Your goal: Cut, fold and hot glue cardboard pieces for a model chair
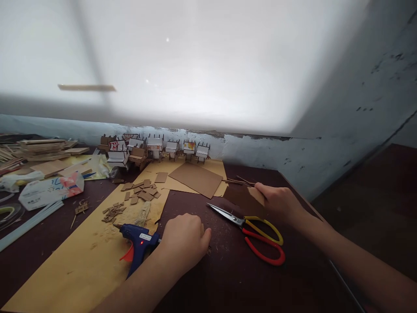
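Packet [50,191], contents hidden, lies left of glue gun [138,243].

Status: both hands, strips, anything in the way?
Left hand curled, contents hidden. Right hand at strips, grip unclear. Scissors between hands, possibly in the way; glue gun beside left hand.

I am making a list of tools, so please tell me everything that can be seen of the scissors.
The scissors have silvery, metal-looking blades tapering to a point, a round pivot, and two large loop handles, one yellow and one red, seemingly plastic-coated. The blades look closed or nearly so, while the loops stand apart. They lie on the dark tabletop, tip pointing away and leftward, between the left hand and the right hand; neither hand touches them.
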{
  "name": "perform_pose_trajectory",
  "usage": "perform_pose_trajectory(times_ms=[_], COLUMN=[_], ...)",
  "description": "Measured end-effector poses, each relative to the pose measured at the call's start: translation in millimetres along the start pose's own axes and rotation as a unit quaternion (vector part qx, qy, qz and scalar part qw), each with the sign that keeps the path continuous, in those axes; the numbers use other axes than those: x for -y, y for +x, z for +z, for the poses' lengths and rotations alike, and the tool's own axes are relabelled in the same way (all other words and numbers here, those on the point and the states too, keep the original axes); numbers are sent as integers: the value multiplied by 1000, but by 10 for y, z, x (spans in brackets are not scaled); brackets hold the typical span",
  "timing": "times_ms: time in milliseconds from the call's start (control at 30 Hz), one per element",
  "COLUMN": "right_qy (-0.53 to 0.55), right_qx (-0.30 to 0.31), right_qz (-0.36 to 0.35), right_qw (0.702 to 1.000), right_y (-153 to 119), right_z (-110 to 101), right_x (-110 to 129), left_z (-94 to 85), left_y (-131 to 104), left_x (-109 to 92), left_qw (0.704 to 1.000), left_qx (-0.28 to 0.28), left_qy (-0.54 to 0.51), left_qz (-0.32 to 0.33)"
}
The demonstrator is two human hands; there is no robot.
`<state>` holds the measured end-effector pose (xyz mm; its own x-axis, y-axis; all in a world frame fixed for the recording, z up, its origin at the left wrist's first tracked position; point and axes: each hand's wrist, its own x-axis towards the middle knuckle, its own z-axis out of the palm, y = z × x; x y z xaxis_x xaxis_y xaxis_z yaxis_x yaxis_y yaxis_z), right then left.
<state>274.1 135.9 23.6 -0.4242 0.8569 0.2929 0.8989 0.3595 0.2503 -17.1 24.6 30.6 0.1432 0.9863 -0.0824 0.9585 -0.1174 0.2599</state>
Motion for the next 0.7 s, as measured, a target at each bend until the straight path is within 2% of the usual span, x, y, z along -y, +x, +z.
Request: perform_pose_trajectory(times_ms=[67, 167, 400, 700], right_qy=[-2, -13, -34, -36], right_qx=[2, -3, -4, 0], right_qz=[-19, -30, -40, 20], right_qw=[1000, 999, 999, 999], right_y=[-2, -27, -120, -120], right_z=[-17, -26, -36, 108], right_x=[108, 117, -127, -392], left_z=[-2, 2, 12, -1], left_y=[-5, -5, 3, -5], left_x=[0, 0, -5, -13], left_qw=[1000, 1000, 1000, 1000], left_qx=[0, -3, -5, -1], left_qy=[1, 1, -8, -4], left_qz=[0, -2, -3, -4])
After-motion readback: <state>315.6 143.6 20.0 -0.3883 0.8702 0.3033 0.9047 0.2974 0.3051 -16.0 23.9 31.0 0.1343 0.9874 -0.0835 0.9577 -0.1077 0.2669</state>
